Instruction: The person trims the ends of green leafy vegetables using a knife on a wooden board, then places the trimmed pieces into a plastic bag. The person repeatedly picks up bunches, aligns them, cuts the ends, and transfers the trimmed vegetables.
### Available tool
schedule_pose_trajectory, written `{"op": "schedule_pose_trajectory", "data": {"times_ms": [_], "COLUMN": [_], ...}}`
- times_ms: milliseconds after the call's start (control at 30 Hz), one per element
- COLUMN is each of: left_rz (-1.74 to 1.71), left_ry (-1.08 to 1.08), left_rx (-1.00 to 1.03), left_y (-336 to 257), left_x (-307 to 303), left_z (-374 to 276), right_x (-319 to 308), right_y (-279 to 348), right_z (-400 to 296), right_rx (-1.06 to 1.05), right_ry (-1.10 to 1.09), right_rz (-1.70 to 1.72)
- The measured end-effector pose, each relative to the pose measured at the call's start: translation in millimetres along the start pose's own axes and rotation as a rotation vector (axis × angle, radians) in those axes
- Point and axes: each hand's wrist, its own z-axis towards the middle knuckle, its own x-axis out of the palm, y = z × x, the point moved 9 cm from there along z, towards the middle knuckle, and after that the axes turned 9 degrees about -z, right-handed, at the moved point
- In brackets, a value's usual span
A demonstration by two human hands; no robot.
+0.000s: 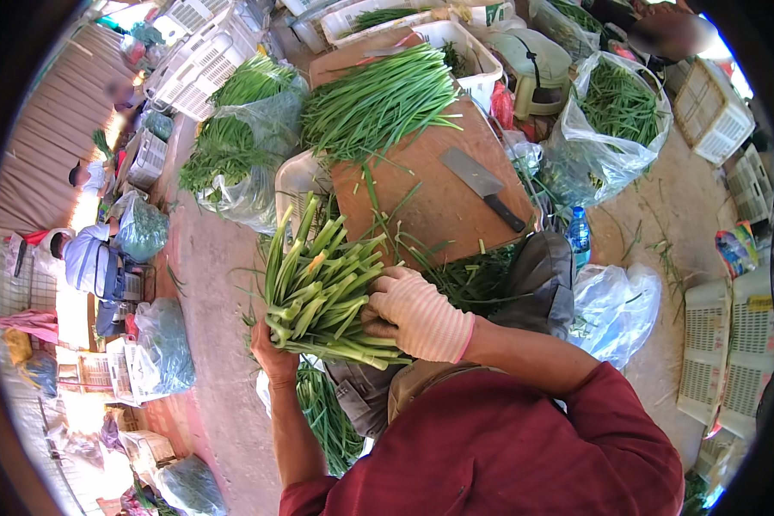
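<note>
A thick bunch of green leafy stalks (326, 284), cut ends up, is held between my hands over my lap. My bare left hand (274, 351) grips its lower left side, with the fingers partly hidden by the stalks. My right hand (419, 313), in a pale knitted glove, rests on the bunch's right side with bent fingertips against the stalks. In front, a brown wooden board (419, 200) carries a large pile of long green stalks (380, 97) and a cleaver (480, 184) with a black handle. Loose cut leaves are scattered on the board.
Plastic bags of greens (619, 109) stand beyond the board on both sides. White plastic crates (193, 61) are stacked at the back left. A blue-labelled bottle (578, 235) stands by my right knee, near a crumpled clear bag (619, 309). Other people (90, 258) are at the far left.
</note>
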Motion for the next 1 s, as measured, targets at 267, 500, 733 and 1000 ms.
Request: {"op": "schedule_pose_trajectory", "data": {"times_ms": [267,500,733,1000], "left_rz": [-0.041,-1.355,-1.700,-0.496], "left_ry": [-0.048,-0.086,-0.117,-0.209], "left_rx": [0.011,-0.527,-0.694,-0.095], "left_y": [8.3,60.0,50.6,22.5], "left_x": [5.3,37.4,49.9,-24.4], "left_z": [-17.0,-43.7,-46.2,-11.4], "right_x": [-16.4,-55.2,-57.6,-46.1], "right_y": [-40.8,-90.6,-81.7,-8.4], "right_z": [-15.8,-30.3,-19.6,34.1], "right_rx": [0.501,0.225,0.407,0.120], "right_ry": [-0.172,-0.120,-0.282,-0.046], "right_rz": [0.916,-0.374,0.505,0.290]}}
